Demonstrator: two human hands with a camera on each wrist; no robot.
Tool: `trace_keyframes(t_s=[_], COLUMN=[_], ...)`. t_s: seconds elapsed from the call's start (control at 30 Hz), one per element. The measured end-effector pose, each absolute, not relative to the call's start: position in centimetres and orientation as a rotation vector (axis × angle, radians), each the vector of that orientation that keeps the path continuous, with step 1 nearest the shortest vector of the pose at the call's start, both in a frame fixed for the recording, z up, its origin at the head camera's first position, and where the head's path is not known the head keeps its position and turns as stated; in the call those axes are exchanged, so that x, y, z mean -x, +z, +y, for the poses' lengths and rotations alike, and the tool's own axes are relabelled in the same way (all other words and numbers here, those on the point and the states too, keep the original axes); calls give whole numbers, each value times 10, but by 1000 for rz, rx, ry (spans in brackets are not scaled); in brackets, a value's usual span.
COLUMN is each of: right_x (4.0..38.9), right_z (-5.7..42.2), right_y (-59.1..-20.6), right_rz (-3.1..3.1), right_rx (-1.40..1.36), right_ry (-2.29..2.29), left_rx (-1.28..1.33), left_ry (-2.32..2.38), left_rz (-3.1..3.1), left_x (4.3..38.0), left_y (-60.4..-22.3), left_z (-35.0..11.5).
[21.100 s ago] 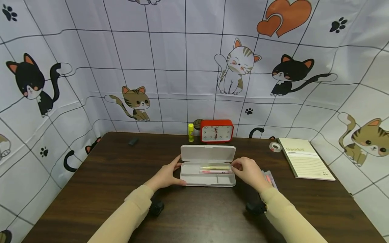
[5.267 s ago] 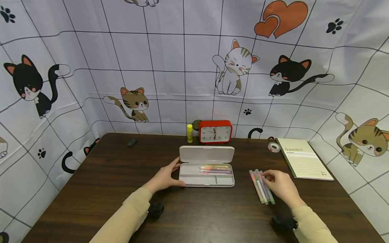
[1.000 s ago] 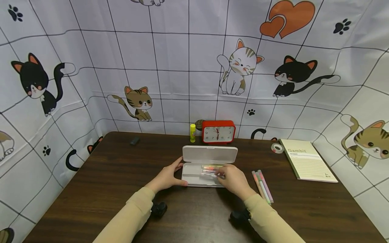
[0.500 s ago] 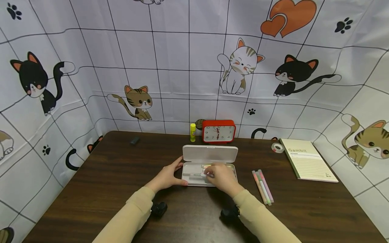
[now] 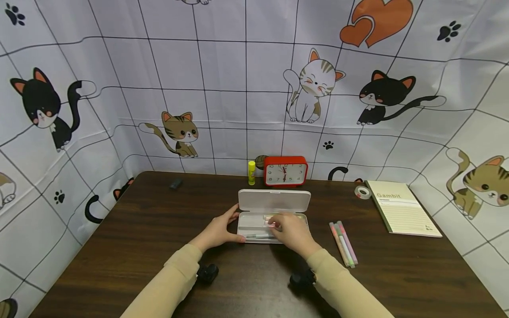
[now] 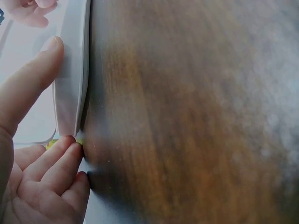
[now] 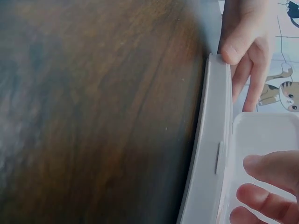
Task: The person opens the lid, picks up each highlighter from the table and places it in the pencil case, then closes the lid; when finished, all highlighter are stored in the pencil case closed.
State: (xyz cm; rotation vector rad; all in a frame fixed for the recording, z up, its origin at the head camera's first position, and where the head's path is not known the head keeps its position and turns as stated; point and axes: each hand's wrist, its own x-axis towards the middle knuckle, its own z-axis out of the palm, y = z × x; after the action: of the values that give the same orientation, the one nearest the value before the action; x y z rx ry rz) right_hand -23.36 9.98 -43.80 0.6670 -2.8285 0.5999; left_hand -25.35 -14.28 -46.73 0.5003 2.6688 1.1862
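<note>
A white pencil case [image 5: 249, 219] lies on the table with its lid [image 5: 274, 201] raised. My left hand [image 5: 216, 230] holds the case's left end, thumb at the front corner and fingers round the side. Over the case's right half is my right hand [image 5: 293, 230]; the right wrist view shows its thumb and fingers [image 7: 271, 170] apart with nothing between them. A pale highlighter pen [image 5: 258, 236] lies in the front compartment, its right end hidden by that hand. Pens in the back compartment [image 5: 267, 217] are mostly covered by the hand.
Three highlighter pens [image 5: 343, 244] lie side by side right of the case. Behind it stand a red clock [image 5: 285, 171] and a yellow glue stick [image 5: 251, 172]. A tape roll [image 5: 362, 192] and a notepad [image 5: 403, 208] lie back right, a dark eraser-like block [image 5: 176, 183] back left.
Over the last second my right hand moved left in the case and let go of the pale pen, which now lies in the front compartment. Earlier, more pens lay on the table at right.
</note>
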Motion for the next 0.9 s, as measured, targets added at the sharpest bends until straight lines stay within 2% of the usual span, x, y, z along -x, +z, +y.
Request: trace_keyframes(t_s=[0.63,0.9], right_x=[228,222], right_z=[150,172], right_y=[-441,-443], right_rz=[-2854,-2812], right_rx=[-456,-457], right_ry=[712,702], left_rx=[-507,-505], left_ry=[1169,1158], left_rz=[2673,2686], left_x=[254,253], left_y=[-468,-468], left_z=[-143,-143])
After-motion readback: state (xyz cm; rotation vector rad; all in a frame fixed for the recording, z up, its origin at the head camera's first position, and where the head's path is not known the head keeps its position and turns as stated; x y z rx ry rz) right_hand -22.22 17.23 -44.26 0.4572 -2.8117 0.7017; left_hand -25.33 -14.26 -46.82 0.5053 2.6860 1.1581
